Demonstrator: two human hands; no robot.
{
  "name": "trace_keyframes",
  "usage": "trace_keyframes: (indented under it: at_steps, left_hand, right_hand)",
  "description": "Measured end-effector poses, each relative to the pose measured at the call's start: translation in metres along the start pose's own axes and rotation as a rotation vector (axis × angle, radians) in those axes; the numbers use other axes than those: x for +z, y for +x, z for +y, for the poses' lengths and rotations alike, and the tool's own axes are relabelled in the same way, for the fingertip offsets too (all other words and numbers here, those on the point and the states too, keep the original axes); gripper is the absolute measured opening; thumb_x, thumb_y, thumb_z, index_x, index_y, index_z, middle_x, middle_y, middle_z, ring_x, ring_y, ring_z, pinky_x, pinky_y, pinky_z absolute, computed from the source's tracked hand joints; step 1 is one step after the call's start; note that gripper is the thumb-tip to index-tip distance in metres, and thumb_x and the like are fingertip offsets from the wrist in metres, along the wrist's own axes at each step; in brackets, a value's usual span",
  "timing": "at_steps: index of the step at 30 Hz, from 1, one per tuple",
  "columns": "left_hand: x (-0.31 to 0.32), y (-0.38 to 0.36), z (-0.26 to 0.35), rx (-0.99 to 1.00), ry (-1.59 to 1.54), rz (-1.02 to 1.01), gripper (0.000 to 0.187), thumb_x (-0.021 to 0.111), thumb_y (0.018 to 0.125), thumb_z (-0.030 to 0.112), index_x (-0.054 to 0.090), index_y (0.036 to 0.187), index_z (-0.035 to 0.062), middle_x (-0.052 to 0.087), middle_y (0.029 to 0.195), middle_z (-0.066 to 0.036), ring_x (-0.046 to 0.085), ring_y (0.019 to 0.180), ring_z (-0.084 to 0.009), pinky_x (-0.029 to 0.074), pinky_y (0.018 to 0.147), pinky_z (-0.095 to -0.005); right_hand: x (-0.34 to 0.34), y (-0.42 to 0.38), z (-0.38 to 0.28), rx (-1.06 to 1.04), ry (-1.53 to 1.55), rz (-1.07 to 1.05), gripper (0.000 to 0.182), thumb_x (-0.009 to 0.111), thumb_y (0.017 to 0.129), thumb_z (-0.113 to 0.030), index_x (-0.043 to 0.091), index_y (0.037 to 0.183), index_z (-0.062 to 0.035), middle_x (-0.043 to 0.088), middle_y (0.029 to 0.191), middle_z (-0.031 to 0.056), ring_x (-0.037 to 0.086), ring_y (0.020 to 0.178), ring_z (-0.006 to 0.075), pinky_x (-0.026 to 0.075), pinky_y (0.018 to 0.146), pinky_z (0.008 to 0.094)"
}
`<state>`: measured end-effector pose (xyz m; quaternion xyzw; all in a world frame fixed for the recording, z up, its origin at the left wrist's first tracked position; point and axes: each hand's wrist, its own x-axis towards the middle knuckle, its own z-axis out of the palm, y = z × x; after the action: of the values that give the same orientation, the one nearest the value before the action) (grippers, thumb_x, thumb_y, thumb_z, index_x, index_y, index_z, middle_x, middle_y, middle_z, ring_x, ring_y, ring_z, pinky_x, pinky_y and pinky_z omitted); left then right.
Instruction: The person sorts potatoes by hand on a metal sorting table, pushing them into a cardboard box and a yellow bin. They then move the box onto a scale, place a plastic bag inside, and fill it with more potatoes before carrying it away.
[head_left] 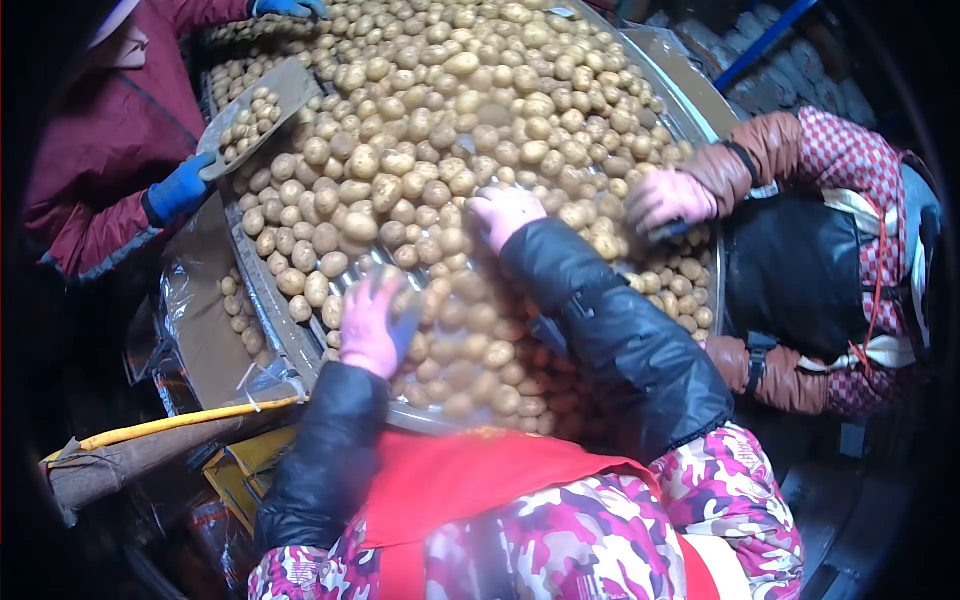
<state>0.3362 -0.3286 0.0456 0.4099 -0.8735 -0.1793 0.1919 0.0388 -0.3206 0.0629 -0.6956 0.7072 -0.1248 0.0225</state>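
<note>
Potatoes (385,190) lie heaped over a large sorting table, with metal bars (362,268) showing between some of them. My left hand (372,325), in a pink glove with greyish fingertips, is over the near left part of the heap, its fingers spread and nothing gripped. Farther forward, near the middle, my right hand (507,214) reaches in among the potatoes in a pink glove. Its fingers curl downward, and their tips are hidden, so I cannot tell what they hold. Black sleeve covers run up both my forearms. Potatoes close to my body look blurred.
At left, a person's blue-gloved hand (182,188) holds a scoop (262,108) with potatoes in it. Another person's pink-gloved hand (672,203) works over the right side. A yellow hose (185,420) runs along a pole at the lower left. The table's metal rim (270,315) curves around the heap.
</note>
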Motion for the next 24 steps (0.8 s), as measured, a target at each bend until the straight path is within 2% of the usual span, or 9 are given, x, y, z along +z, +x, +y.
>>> trace_keyframes:
  at_steps: [4,7,8,11,14,15,17,20,24]
  left_hand:
    - [-0.013,-0.037,0.021,-0.01,-0.042,-0.037,0.054,0.08,0.084,0.032,0.066,0.133,0.0141,0.053,0.146,-0.024,0.05,0.131,-0.0466,0.043,0.111,-0.053]
    - [-0.024,-0.042,0.025,-0.047,-0.078,-0.068,0.051,0.082,0.083,0.028,0.067,0.129,0.011,0.056,0.143,-0.023,0.052,0.132,-0.0439,0.044,0.112,-0.0507]
    - [-0.028,-0.038,0.022,-0.041,-0.112,-0.093,0.05,0.082,0.083,0.027,0.068,0.128,0.0107,0.056,0.144,-0.023,0.053,0.131,-0.0432,0.044,0.111,-0.0503]
    - [-0.033,-0.015,0.012,0.012,-0.125,-0.068,0.042,0.079,0.086,0.027,0.07,0.122,0.0091,0.061,0.134,-0.021,0.059,0.122,-0.0419,0.05,0.103,-0.048]
    - [-0.035,0.02,-0.001,-0.118,-0.1,-0.044,0.029,0.074,0.09,0.023,0.071,0.115,0.0077,0.069,0.118,-0.017,0.066,0.111,-0.0382,0.053,0.095,-0.0459]
    - [-0.032,0.029,-0.007,-0.126,-0.037,0.012,0.028,0.067,0.094,0.024,0.071,0.117,0.0084,0.069,0.117,-0.019,0.066,0.109,-0.039,0.054,0.093,-0.0471]
    - [-0.02,0.054,-0.03,-0.167,0.123,-0.108,0.029,0.059,0.099,0.024,0.069,0.124,0.0123,0.068,0.119,-0.018,0.068,0.107,-0.0382,0.055,0.091,-0.0479]
    - [-0.011,0.073,-0.03,-0.287,0.347,-0.405,0.037,0.055,0.098,0.018,0.065,0.134,0.0181,0.064,0.126,-0.019,0.067,0.113,-0.0375,0.054,0.095,-0.0486]
    - [0.006,0.075,-0.026,-0.31,0.396,-0.36,0.037,0.052,0.099,0.016,0.065,0.133,0.0207,0.061,0.124,-0.021,0.067,0.108,-0.0389,0.055,0.09,-0.0491]
  right_hand:
    - [-0.015,0.048,-0.025,0.041,-0.205,-0.3,0.034,0.07,0.087,-0.022,0.072,0.119,-0.0093,0.068,0.122,0.0111,0.066,0.12,0.0303,0.05,0.097,0.0492]
    - [-0.024,0.053,-0.032,0.034,-0.243,-0.32,0.034,0.07,0.087,-0.023,0.073,0.118,-0.0096,0.068,0.122,0.0103,0.066,0.119,0.0295,0.049,0.097,0.0497]
    - [-0.034,0.054,-0.035,0.039,-0.237,-0.423,0.04,0.073,0.088,-0.02,0.063,0.127,-0.015,0.065,0.132,0.0169,0.061,0.128,0.0355,0.048,0.104,0.0485]
    - [0.001,0.055,-0.017,0.012,-0.274,-0.453,0.072,0.088,0.071,-0.017,0.06,0.137,-0.0163,0.064,0.133,0.0182,0.06,0.128,0.0357,0.048,0.105,0.0476]
    - [-0.008,0.056,-0.02,0.045,-0.198,-0.507,0.077,0.086,0.075,-0.019,0.056,0.146,-0.0178,0.062,0.135,0.0186,0.058,0.131,0.0367,0.048,0.108,0.0482]
    - [-0.012,0.054,-0.022,0.044,-0.185,-0.46,0.06,0.08,0.08,-0.02,0.061,0.137,-0.0157,0.063,0.132,0.0183,0.061,0.127,0.0355,0.049,0.107,0.0466]
    - [-0.023,0.048,-0.023,0.047,-0.169,-0.371,0.032,0.066,0.09,-0.024,0.073,0.118,-0.0114,0.066,0.124,0.0175,0.065,0.119,0.0331,0.052,0.104,0.0435]
    - [-0.028,0.067,-0.022,0.167,-0.107,-0.476,0.04,0.069,0.088,-0.025,0.072,0.126,-0.0112,0.064,0.132,0.0162,0.063,0.126,0.0337,0.051,0.107,0.0437]
    - [-0.053,0.072,-0.031,0.115,-0.161,-0.631,0.046,0.07,0.092,-0.019,0.066,0.137,-0.0175,0.06,0.144,0.018,0.059,0.134,0.0374,0.049,0.111,0.0469]
